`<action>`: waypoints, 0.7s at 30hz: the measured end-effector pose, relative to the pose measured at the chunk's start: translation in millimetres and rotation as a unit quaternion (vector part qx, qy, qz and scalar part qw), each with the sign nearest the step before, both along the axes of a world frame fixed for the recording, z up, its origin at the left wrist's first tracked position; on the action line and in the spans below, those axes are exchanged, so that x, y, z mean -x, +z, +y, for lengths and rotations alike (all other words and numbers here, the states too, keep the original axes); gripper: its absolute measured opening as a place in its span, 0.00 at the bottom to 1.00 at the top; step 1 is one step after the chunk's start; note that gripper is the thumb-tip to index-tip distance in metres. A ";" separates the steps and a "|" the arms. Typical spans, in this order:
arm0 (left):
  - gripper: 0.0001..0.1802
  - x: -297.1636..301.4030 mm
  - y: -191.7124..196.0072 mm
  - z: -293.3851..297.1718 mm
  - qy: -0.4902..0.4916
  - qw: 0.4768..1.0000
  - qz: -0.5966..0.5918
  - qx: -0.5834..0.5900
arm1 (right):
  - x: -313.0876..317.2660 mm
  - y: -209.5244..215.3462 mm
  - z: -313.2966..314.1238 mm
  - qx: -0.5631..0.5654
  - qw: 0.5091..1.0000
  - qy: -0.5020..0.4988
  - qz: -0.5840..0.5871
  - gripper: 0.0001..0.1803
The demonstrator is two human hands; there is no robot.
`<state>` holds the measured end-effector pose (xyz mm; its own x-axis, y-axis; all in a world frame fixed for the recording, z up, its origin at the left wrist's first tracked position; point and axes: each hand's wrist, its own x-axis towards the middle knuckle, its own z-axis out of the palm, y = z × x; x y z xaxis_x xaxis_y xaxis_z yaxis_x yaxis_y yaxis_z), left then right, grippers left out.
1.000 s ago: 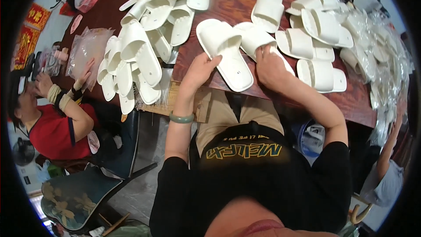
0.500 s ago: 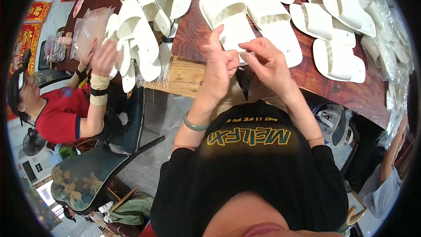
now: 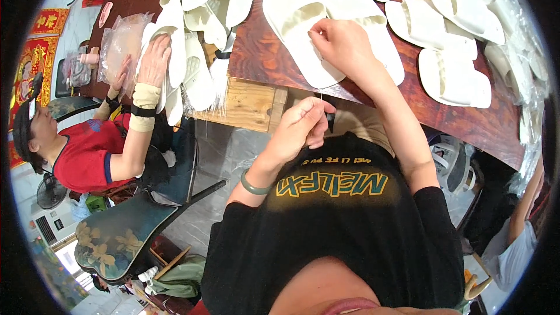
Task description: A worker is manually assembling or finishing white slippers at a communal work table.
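Observation:
A pair of white slide slippers lies in front of me on the table, a left slipper (image 3: 318,61) and a right slipper (image 3: 385,52) side by side. My right hand (image 3: 344,46) is over them, thumb and fingertips pinched together at the left slipper's strap; what they hold is too small to make out. Below the table edge, near my lap, my left hand (image 3: 304,122) is closed in a pinch. A thin pale strand (image 3: 321,94) rises from its fingertips toward the left slipper's heel.
More white slippers (image 3: 455,79) lie on the right, beside clear plastic wrapping (image 3: 531,81). On the left, a slipper pile (image 3: 198,70) hangs over the table corner with a bundle of fine strands (image 3: 219,96). A co-worker in red (image 3: 87,157) reaches into that pile. A chair (image 3: 116,239) stands at lower left.
My hands have separated: the right moved forward over the slippers, the left dropped back toward my lap, its fingers now closed. The co-worker's hand has come down onto the slipper pile.

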<state>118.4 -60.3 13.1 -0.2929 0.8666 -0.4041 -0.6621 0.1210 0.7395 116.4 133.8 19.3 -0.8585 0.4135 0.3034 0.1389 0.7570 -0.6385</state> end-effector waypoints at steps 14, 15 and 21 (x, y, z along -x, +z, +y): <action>0.13 83.3 -22.7 76.8 0.138 0.984 -0.016 -0.115 | -62.3 3.0 -22.5 -0.056 0.991 0.069 0.096 0.17; 0.13 86.6 -21.8 79.7 0.154 0.983 -0.003 -0.098 | -63.2 2.1 -24.2 -0.072 0.986 0.095 0.115 0.23; 0.13 98.0 -19.8 90.4 0.142 0.984 -0.028 -0.103 | -49.1 0.3 -18.6 -0.329 0.915 0.223 0.074 0.21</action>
